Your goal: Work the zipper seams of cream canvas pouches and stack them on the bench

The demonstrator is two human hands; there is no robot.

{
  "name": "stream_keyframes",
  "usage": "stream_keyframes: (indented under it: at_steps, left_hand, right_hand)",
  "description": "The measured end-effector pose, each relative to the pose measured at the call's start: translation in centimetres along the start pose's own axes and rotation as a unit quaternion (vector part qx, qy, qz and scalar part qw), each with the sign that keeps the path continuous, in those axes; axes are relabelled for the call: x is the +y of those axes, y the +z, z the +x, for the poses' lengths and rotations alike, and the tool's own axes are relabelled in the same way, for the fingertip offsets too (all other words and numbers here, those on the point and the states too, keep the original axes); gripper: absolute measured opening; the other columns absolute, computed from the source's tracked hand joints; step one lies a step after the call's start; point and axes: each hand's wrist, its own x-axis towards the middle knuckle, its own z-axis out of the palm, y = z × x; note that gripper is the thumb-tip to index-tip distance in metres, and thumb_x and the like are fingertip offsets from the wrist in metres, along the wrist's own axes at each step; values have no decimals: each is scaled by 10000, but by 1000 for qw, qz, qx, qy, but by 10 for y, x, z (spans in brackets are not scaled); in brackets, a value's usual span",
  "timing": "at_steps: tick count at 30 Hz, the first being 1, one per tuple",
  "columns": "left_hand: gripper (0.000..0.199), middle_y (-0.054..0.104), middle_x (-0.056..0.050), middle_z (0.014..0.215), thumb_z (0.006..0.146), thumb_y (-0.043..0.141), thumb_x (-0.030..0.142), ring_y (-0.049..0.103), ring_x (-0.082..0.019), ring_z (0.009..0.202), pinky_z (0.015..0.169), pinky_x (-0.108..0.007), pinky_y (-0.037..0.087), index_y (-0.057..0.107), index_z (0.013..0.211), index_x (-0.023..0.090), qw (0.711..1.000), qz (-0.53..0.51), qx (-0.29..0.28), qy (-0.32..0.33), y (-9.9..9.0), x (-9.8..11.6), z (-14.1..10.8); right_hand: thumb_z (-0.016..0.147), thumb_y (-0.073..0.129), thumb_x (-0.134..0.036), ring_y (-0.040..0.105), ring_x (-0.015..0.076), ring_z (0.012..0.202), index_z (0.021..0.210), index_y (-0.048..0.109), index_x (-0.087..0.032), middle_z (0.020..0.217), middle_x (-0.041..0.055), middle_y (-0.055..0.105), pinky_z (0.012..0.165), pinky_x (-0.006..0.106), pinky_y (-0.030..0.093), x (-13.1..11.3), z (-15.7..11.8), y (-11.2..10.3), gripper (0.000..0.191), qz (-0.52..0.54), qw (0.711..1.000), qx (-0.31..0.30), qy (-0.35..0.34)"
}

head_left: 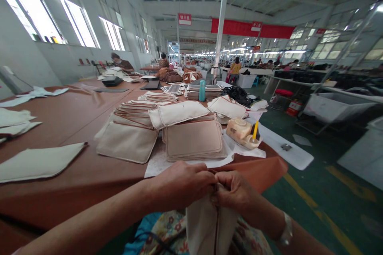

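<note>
Low in the head view, a cream fabric piece [200,227] with a brown seam down its middle hangs over my lap. My left hand [185,183] pinches its top edge at the seam. Close beside it, my right hand [235,193] grips the same edge, thumb and fingers pressed together. The two sets of fingertips nearly meet, and they hide the exact spot they hold. Just beyond my hands lies a stack of beige rectangular panels [194,139], with a cream sewn piece [181,113] across its top. A fanned pile of similar pieces [127,139] leans to its left.
A cut-open container [239,129] with a yellow-handled tool [255,131] stands at the table's right edge. Behind the stacks is a teal bottle [202,91]. One flat cream piece [42,161] lies on the brown tabletop [77,127] at left. Co-workers sit farther back.
</note>
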Motion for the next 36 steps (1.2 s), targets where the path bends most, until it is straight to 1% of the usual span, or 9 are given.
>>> stream_keyframes:
  at_steps: [4, 10, 14, 16, 21, 23, 28, 30, 36]
  left_hand:
    - [76, 594, -25, 847, 949, 508, 136, 510, -163, 587, 446, -296, 326, 562, 920, 180, 982, 176, -45, 53, -1, 10, 0]
    - [110, 541, -45, 773, 903, 469, 89, 456, -193, 541, 406, -310, 261, 557, 896, 155, 967, 245, -58, 34, 7, 21, 4]
    - [102, 563, -47, 815, 906, 460, 87, 470, -159, 629, 506, -278, 316, 538, 878, 146, 995, 41, -50, -81, 11, 15, 6]
    - [169, 533, -3, 760, 973, 413, 175, 451, -132, 647, 559, -247, 345, 509, 835, 165, 986, -105, -44, -123, 14, 9, 5]
    - [366, 331, 65, 650, 1005, 396, 488, 284, -91, 560, 483, -204, 257, 446, 809, 183, 868, -463, -62, -171, 18, -4, -1]
    - [410, 328, 65, 645, 1000, 383, 538, 280, -90, 548, 471, -206, 244, 484, 841, 174, 861, -479, -61, -162, 15, -5, -2]
    - [152, 589, 11, 823, 965, 534, 285, 515, -107, 702, 618, -196, 377, 636, 1015, 184, 967, -248, 4, -60, 2, -4, -2]
    - [121, 633, -6, 912, 929, 557, 178, 573, -124, 771, 659, -207, 403, 639, 1016, 196, 991, -130, 4, -23, 1, -1, -2]
    - [81, 586, -56, 858, 913, 489, 114, 504, -179, 596, 464, -280, 325, 554, 925, 160, 986, 153, -60, -11, 11, 16, -3]
  right_hand:
    - [711, 740, -296, 363, 105, 610, 747, 619, -114, 656, -19, 500, 555, 225, 261, 2, 2, 0, 222, -6, 1000, 8, 3]
    - [733, 669, -213, 330, 105, 629, 750, 617, -111, 674, -28, 468, 557, 224, 265, 0, 5, 2, 116, -62, 998, -10, -20]
    - [674, 572, -57, 419, 124, 686, 708, 603, -133, 730, -18, 535, 591, 220, 319, -7, 0, 13, 90, -190, 975, 12, -110]
    - [662, 554, -39, 436, 127, 688, 705, 603, -142, 739, -16, 550, 585, 217, 327, -9, -4, 15, 122, -222, 968, 9, -114]
    - [696, 685, -182, 340, 104, 610, 679, 574, -144, 654, -39, 445, 516, 213, 251, -6, -5, 4, 118, -133, 989, -21, -68]
    - [702, 725, -241, 340, 106, 618, 702, 598, -133, 667, -33, 450, 529, 214, 257, -3, -2, 0, 167, -100, 993, -32, -58]
    - [721, 719, -242, 347, 105, 636, 786, 667, -109, 719, -23, 470, 556, 221, 265, -1, 1, -1, 157, -80, 994, -50, -51]
    - [719, 703, -219, 343, 102, 628, 789, 670, -108, 705, -29, 463, 557, 223, 261, 0, 1, 0, 135, -85, 994, -53, -45]
    - [708, 659, -175, 310, 97, 611, 690, 604, -130, 652, -49, 414, 543, 221, 248, 1, 5, 3, 73, -107, 993, -34, -46]
